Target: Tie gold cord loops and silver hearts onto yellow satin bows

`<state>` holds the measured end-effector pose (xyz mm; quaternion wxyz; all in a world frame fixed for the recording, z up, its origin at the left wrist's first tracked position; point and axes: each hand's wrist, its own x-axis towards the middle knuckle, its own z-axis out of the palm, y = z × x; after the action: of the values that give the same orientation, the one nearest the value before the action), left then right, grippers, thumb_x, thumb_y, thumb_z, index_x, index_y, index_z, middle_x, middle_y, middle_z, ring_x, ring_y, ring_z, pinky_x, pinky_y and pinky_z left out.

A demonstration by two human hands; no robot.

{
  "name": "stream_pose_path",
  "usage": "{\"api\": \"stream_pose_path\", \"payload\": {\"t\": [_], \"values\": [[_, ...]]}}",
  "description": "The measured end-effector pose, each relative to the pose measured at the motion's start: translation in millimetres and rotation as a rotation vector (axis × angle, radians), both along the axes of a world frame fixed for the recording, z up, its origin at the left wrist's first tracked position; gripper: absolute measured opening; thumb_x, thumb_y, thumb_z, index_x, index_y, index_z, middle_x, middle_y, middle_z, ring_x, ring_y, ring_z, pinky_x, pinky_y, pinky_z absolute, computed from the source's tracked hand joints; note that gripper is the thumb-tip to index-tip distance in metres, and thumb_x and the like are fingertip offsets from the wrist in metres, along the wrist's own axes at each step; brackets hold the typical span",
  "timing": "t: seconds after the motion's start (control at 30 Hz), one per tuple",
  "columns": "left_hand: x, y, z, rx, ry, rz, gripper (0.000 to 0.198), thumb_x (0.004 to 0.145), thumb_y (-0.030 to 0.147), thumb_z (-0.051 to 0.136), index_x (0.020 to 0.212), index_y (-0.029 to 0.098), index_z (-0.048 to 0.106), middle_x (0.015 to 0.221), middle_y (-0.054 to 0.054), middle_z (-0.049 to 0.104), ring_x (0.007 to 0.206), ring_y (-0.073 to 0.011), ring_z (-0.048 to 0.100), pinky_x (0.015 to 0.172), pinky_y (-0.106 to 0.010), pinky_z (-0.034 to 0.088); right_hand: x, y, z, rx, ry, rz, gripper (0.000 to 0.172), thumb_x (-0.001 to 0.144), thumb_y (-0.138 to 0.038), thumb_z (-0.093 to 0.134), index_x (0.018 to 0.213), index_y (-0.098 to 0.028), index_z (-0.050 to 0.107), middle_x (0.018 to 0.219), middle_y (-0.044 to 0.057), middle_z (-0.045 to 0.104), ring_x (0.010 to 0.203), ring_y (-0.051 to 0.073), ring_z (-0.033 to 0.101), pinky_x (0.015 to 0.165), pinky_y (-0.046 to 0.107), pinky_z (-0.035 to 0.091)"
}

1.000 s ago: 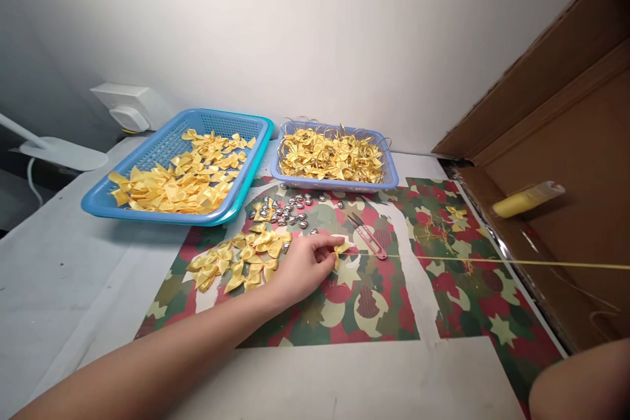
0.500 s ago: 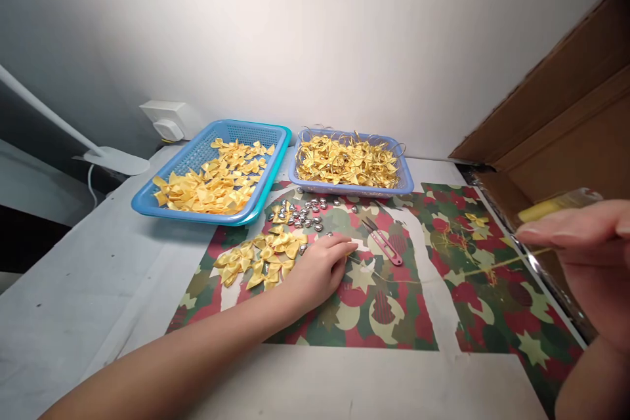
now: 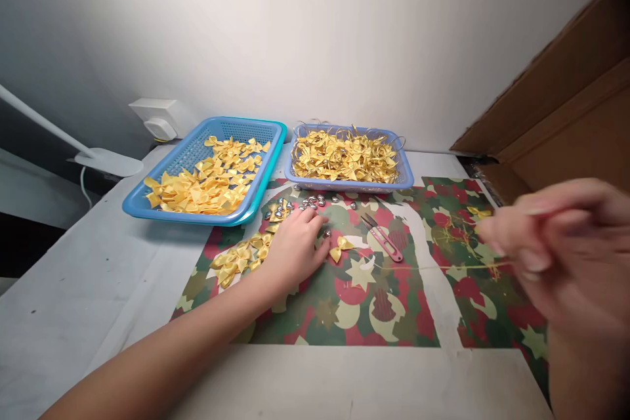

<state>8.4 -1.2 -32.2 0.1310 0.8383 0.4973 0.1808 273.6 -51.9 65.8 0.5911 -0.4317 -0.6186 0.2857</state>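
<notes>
My left hand (image 3: pixel 295 246) reaches palm-down over the edge of a loose group of silver beads (image 3: pixel 310 202), its thumb and fingers apart. A single yellow ribbon bow (image 3: pixel 340 249) lies just right of its thumb, on the patterned sheet. From near that bow a thin yellow thread (image 3: pixel 433 268) stretches right to my right hand (image 3: pixel 551 243), which is raised, slightly blurred and pinched on the thread. Whether a needle is in that pinch I cannot tell. More yellow bows (image 3: pixel 241 259) lie partly behind my left forearm and hand.
Pink thread snips (image 3: pixel 382 241) lie in the middle of the patterned sheet (image 3: pixel 339 335). A blue basket (image 3: pixel 184 167) of bows stands back left; a lilac basket (image 3: pixel 344 186) holds bows with golden loops. Thread scraps (image 3: pixel 460 236) lie right, beside a cardboard box (image 3: pixel 556 98).
My left hand has let go of the single bow and moved left to the beads. My right hand has moved left and turned, still with the thread.
</notes>
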Motion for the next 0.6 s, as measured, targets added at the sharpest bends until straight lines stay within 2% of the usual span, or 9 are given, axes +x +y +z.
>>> {"api": "stream_pose_path", "payload": {"t": [0.07,0.13,0.23,0.27,0.3,0.43,0.5,0.6], "values": [[-2.2,5.1,-1.4,-0.05,0.008,-0.018,0.024,0.088,0.024,0.053,0.098,0.012,0.071,0.093,-0.014,0.065,0.09,-0.0307,0.059,0.082,-0.046,0.048,-21.1,1.7,-11.8,-0.169,-0.01,0.112,0.015,0.095,-0.036,0.058,0.087,-0.027,0.066,0.053,-0.003,0.04,0.046,0.01,0.041,0.043,0.028,0.032],[-2.6,7.9,-3.6,-0.071,-0.026,-0.035,0.023,0.089,0.023,0.051,0.09,0.013,0.072,0.088,-0.013,0.065,0.087,-0.0289,0.059,0.082,-0.044,0.047,-39.0,6.9,-28.4,-0.365,-0.054,0.206,0.015,0.096,-0.035,0.052,0.09,-0.026,0.063,0.059,-0.003,0.042,0.054,0.011,0.044,0.046,0.026,0.034],[-1.1,8.4,-2.0,-0.102,-0.103,-0.024,0.025,0.091,0.026,0.049,0.09,0.014,0.072,0.085,-0.011,0.066,0.082,-0.0249,0.061,0.078,-0.038,0.048,-58.5,15.9,-53.4,-0.606,-0.068,0.34,0.011,0.093,-0.03,0.052,0.098,-0.022,0.057,0.066,-0.003,0.049,0.058,0.011,0.047,0.052,0.024,0.038],[-0.3,7.8,0.1,-0.176,-0.185,-0.02,0.027,0.092,0.029,0.048,0.092,0.015,0.072,0.083,-0.01,0.067,0.077,-0.0227,0.062,0.074,-0.036,0.049,-63.1,17.8,-59.8,-0.647,-0.053,0.369,0.012,0.092,-0.029,0.051,0.1,-0.021,0.055,0.066,-0.003,0.051,0.059,0.011,0.048,0.053,0.024,0.039],[0.6,7.1,2.6,-0.299,-0.313,-0.013,0.028,0.093,0.032,0.049,0.092,0.015,0.071,0.081,-0.008,0.068,0.073,-0.0205,0.062,0.071,-0.033,0.05,-66.9,18.9,-64.8,-0.675,-0.035,0.39,0.013,0.091,-0.029,0.051,0.102,-0.021,0.053,0.065,-0.004,0.052,0.06,0.012,0.049,0.054,0.024,0.039],[5.4,2.4,10.0,-0.991,-1.014,0.06,0.027,0.083,0.04,0.066,0.08,0.013,0.072,0.07,-0.005,0.065,0.062,-0.0127,0.056,0.061,-0.023,0.047,-76.1,16.4,-72.8,-0.666,0.026,0.375,0.01,0.092,-0.029,0.05,0.097,-0.021,0.046,0.06,-0.006,0.051,0.056,0.011,0.044,0.052,0.022,0.035],[7.8,-0.3,10.9,-1.181,-1.219,0.102,0.026,0.077,0.036,0.074,0.072,0.011,0.07,0.069,-0.004,0.063,0.058,-0.008,0.049,0.058,-0.019,0.044,-77.8,13.8,-73.3,-0.639,0.026,0.354,0.009,0.092,-0.029,0.05,0.093,-0.022,0.044,0.06,-0.007,0.051,0.055,0.01,0.044,0.053,0.022,0.035],[10.2,-3.0,11.1,-1.337,-1.409,0.162,0.025,0.072,0.031,0.081,0.073,0.009,0.069,0.071,-0.003,0.062,0.054,-0.0047,0.044,0.054,-0.016,0.04,-78.5,11.2,-74.4,-0.603,-0.002,0.354,0.009,0.094,-0.028,0.049,0.091,-0.022,0.043,0.062,-0.006,0.051,0.059,0.011,0.046,0.056,0.022,0.037]]}}
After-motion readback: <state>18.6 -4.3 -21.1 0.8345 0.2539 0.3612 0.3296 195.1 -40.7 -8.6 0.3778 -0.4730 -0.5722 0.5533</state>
